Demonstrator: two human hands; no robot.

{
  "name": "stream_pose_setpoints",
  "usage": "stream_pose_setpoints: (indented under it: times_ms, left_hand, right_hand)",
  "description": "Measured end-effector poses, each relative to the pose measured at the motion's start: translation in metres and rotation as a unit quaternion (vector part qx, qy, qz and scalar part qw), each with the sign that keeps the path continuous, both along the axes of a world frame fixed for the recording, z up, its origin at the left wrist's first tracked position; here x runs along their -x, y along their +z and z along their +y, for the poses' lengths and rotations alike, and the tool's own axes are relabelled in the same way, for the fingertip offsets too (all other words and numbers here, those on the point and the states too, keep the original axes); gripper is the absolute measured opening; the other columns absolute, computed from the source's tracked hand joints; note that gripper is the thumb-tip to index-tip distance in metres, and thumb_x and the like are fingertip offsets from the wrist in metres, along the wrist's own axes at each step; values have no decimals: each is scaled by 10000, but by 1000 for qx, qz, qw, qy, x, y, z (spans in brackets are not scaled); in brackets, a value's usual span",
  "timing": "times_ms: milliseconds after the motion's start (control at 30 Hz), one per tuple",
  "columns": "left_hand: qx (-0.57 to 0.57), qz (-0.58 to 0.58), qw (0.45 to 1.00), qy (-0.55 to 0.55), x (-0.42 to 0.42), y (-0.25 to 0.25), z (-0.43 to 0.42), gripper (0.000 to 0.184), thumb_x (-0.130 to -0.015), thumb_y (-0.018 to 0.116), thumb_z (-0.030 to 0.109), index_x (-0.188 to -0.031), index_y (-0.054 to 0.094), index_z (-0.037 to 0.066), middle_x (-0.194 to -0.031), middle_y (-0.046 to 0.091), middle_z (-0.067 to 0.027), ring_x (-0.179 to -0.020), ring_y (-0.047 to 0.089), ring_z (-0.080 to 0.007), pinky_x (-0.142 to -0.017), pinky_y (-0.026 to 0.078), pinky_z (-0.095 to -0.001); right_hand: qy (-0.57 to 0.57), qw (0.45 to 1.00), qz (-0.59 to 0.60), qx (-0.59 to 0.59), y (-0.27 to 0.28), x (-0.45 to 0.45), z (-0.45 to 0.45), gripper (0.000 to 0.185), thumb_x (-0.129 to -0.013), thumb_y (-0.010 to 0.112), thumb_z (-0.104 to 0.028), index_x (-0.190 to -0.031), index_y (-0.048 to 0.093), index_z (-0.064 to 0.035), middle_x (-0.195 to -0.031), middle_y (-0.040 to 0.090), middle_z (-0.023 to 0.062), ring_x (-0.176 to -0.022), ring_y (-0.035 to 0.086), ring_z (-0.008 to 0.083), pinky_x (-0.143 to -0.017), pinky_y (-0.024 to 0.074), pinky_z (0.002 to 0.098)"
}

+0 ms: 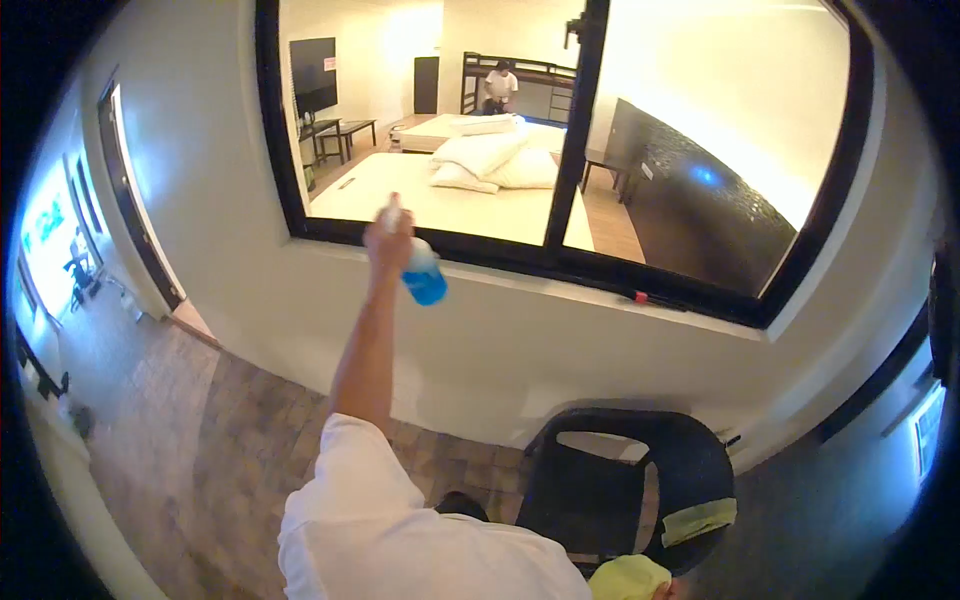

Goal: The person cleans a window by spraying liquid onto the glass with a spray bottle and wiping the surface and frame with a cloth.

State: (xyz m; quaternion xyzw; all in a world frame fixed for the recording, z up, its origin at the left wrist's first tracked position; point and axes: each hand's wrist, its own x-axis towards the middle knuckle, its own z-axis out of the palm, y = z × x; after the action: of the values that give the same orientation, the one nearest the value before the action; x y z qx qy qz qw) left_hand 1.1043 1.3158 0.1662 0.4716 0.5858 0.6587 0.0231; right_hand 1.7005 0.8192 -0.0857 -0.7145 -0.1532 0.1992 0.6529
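Note:
My left hand is stretched out in front of the window, its fingers wrapped round the neck of a spray bottle. Blue liquid shows in the bottle, which hangs tilted by the lower window frame. Down at the bottom edge, my right hand is mostly out of view and closed on a yellow-green cloth. The window glass lies just beyond the bottle's nozzle.
A black chair stands below the window, with another yellow-green cloth over its armrest. Something small and red is on the sill. Through the glass show beds, pillows and a person. A doorway is at left.

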Motion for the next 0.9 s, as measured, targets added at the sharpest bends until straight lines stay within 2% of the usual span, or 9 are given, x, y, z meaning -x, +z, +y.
stream_pose_setpoints:
  times_ms: [100, 267, 333, 367, 433, 567, 633, 700, 900]
  left_hand:
    - [-80, 7, 992, 101, 92, -5, 26, 460, -896, 611, 289, -1318, 636, 108, -921, 714, -187, -825, 699, -317, -765, 549, -419]
    - [-137, 81, 985, 71, 131, -4, 97, 459, -915, 608, 254, -1349, 600, 103, -1029, 707, -182, -884, 695, -343, -804, 550, -430]
    - [-50, 75, 986, -138, 108, 8, 90, 424, -921, 614, 248, -1316, 606, 96, -1019, 698, -185, -892, 687, -346, -804, 548, -446]
    - [-74, 123, 972, -186, 94, 14, 88, 431, -913, 614, 232, -1314, 606, 76, -966, 702, -168, -832, 693, -292, -768, 556, -399]
    - [-25, 4, 945, -327, 86, 27, 79, 430, -910, 614, 194, -1310, 608, 36, -948, 709, -74, -839, 660, -152, -771, 532, -303]
    - [-44, -152, 927, -339, 141, -16, 118, 474, -909, 571, 113, -1367, 549, -6, -928, 712, -88, -852, 671, -148, -773, 537, -292]
    - [-104, -239, 933, -248, 198, -27, 116, 481, -917, 560, 97, -1380, 523, -28, -937, 709, -69, -870, 651, -122, -779, 524, -266]
    - [-114, -245, 942, -198, 259, -34, 123, 472, -916, 574, 98, -1369, 535, -27, -937, 706, -63, -869, 640, -111, -778, 517, -256]
    - [-93, -134, 976, -144, 308, 23, 126, 421, -920, 618, 114, -1322, 588, -4, -948, 702, -42, -852, 615, -84, -760, 502, -235]
  right_hand:
    - [15, 1000, -8, -14, 17, 23, 35, 298, -993, 547, -78, -1277, 545, 11, -1178, 627, 125, -1019, 629, 229, -883, 533, 353]
    - [43, 997, 8, -64, 35, 122, 123, 292, -994, 536, -65, -1276, 542, 10, -1165, 628, 127, -1010, 629, 227, -877, 535, 350]
    - [48, 996, -10, -68, 54, 187, 156, 288, -998, 535, -71, -1275, 543, 8, -1168, 630, 127, -999, 636, 224, -857, 547, 351]
    - [47, 996, -41, -61, 76, 227, 179, 285, -1002, 537, -81, -1273, 545, 7, -1174, 631, 127, -990, 642, 222, -837, 557, 353]
    - [95, 991, -12, -93, 79, 274, 232, 297, -1006, 549, -101, -1281, 543, 11, -1175, 631, 125, -1007, 641, 218, -850, 553, 353]
    - [117, 990, -50, -62, 47, 336, 302, 310, -1003, 558, -106, -1277, 539, 36, -1200, 620, 142, -1048, 627, 217, -900, 533, 355]
    - [151, 983, -101, -20, 28, 359, 322, 312, -1005, 552, -106, -1275, 536, 49, -1213, 615, 154, -1063, 621, 219, -919, 523, 357]
    - [138, 984, 15, -115, 6, 367, 327, 296, -1011, 595, -185, -1236, 547, 2, -1105, 631, 97, -991, 623, 187, -872, 532, 334]
    - [163, 981, -93, -40, 16, 376, 355, 420, -980, 645, -317, -1269, 596, -17, -1172, 645, 138, -1033, 616, 248, -879, 516, 386]
